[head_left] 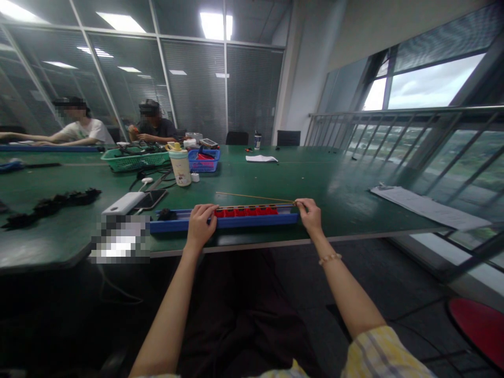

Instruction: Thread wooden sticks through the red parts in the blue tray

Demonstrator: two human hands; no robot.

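A long blue tray [244,222] lies along the near table edge, with a row of red pieces [248,212] inside and a dark lump [167,214] at its left end. My left hand [202,223] reaches over the tray, its fingers pinched at the left end of a thin rod [255,206] that runs just above the red pieces. At the tray's right end, my right hand [310,214] pinches the rod's other end. A second thin stick [252,197] slants away from the right fingers, its left end free.
A cup [181,167], a white power bank [124,203] and a phone [151,199] are left of the tray. Behind stand a green basket [136,160] and a blue basket [205,166]. Black pieces [55,203] lie far left; a clipboard [425,206] is right. Two people sit across.
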